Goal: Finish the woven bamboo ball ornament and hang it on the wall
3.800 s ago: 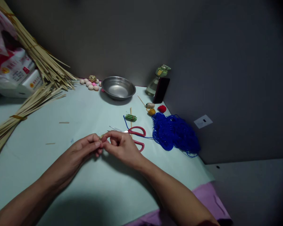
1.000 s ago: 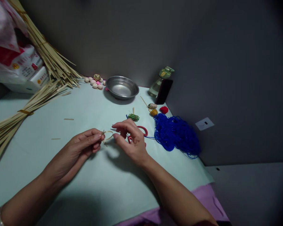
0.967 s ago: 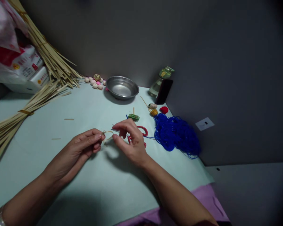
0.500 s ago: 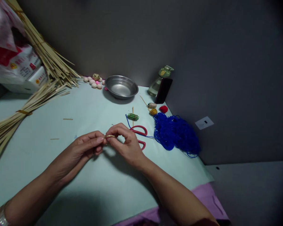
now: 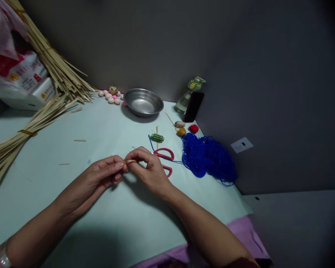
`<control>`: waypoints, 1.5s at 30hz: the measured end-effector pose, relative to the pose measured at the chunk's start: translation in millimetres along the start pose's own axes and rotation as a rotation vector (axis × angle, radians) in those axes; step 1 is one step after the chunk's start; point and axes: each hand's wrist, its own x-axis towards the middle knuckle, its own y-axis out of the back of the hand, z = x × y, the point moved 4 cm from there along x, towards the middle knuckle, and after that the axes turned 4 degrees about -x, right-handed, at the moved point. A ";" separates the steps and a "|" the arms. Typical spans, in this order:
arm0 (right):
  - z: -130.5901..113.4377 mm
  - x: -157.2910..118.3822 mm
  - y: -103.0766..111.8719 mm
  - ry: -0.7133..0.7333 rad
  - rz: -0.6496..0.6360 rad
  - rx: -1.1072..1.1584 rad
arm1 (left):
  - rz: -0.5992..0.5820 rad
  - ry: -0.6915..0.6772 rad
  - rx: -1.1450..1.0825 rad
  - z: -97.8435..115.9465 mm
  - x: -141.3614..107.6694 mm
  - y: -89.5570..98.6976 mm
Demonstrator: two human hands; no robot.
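Note:
Fingertip to fingertip, my left hand (image 5: 106, 171) and my right hand (image 5: 147, 167) meet over the middle of the table. Between them is a small, pale, curved straw-like strip (image 5: 131, 161), pinched by both hands; its ends are hidden by the fingers. Red-handled scissors (image 5: 167, 153) lie just beyond my right hand, their blades mostly covered by it. A blue strand runs past the handles to a heap of blue cord (image 5: 206, 156). Behind the scissors lies a small green bundle (image 5: 157, 138) across a thin pale stick.
Bundles of pale flat strips (image 5: 30, 130) spread along the left, near plastic-wrapped packs (image 5: 30, 74). At the back stand a metal bowl (image 5: 143, 102), several pinkish egg-shaped pieces (image 5: 111, 100), a bottle (image 5: 184, 98) and a phone (image 5: 194, 107). Red (image 5: 193, 128) and yellow (image 5: 181, 131) balls of thread lie at the right.
Both hands keep their pinch in almost the same place. The strip's visible part has shifted very slightly; the whole view has moved a touch.

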 end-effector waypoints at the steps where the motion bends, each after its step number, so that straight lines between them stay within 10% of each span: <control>1: -0.2 -0.2 0.0 0.007 0.001 -0.013 | 0.012 -0.008 0.006 0.5 0.1 0.5; 14: 9.1 1.8 -6.3 -0.129 -0.122 0.191 | 0.105 -0.121 -0.060 6.9 -3.5 -2.5; 19: -8.4 -5.4 4.1 0.192 0.183 -0.143 | 0.217 -0.143 -0.178 13.2 -2.6 2.9; 23: -12.7 -11.4 -1.6 0.353 0.194 -0.323 | 0.239 -0.158 -0.199 10.0 -0.1 4.0; 45: -2.9 -6.3 -9.8 0.028 0.227 -0.115 | 0.280 -0.207 -0.233 2.0 -1.5 -7.6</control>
